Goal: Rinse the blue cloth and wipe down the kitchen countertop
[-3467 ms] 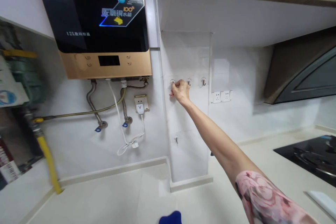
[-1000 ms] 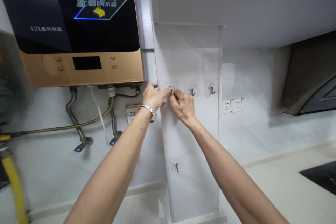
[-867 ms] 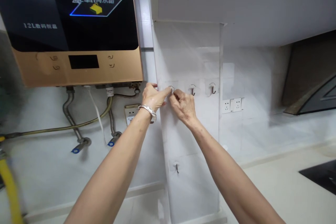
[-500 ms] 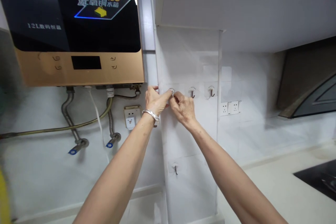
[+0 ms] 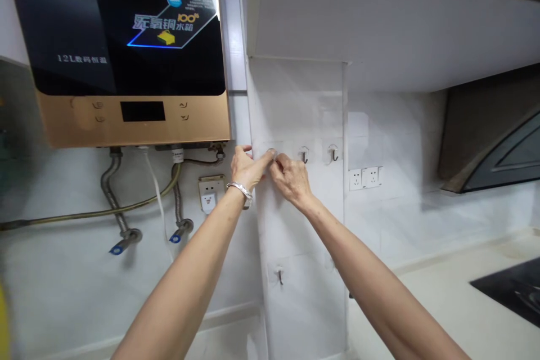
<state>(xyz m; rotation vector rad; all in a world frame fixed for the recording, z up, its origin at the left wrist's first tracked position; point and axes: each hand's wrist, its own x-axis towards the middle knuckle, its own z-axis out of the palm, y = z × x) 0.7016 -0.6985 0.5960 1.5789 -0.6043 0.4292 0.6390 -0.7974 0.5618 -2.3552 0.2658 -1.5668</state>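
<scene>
Water heater (image 5: 135,124): hung at the far left, black above and gold below, with pipes and a white cord (image 5: 157,185) coming from its underside.
Valves (image 5: 122,244): two, blue-tipped, stood out from the wall beneath it.
Wall socket (image 5: 212,187): held a white plug, just left of the braceleted wrist.
Left hand (image 5: 247,171): had joined the work; a few seconds earlier only the other hand was up there. Its grip was apart, fingers at the column's left edge, thumb stretched across to the hook.
Leftmost hook (image 5: 271,152): sat high on the white column (image 5: 304,309), between the two hands. Half a second earlier more of its clear round mount showed; now the left thumb covered most of it, so both hands bore on this one hook.
Lower hook (image 5: 279,277): hung well below, untouched.
Right hand (image 5: 292,178): its grip was pinched on the leftmost hook, though the fingers hid the exact contact.
Middle hook (image 5: 304,155): showed just above the right knuckles.
Right hook (image 5: 334,154): was fixed in the same row, apart from both hands.
Double socket (image 5: 365,178): lay past the column.
Range hood (image 5: 493,140): slanted at far right, above the tabletop (image 5: 426,298) and black stove (image 5: 517,287).
</scene>
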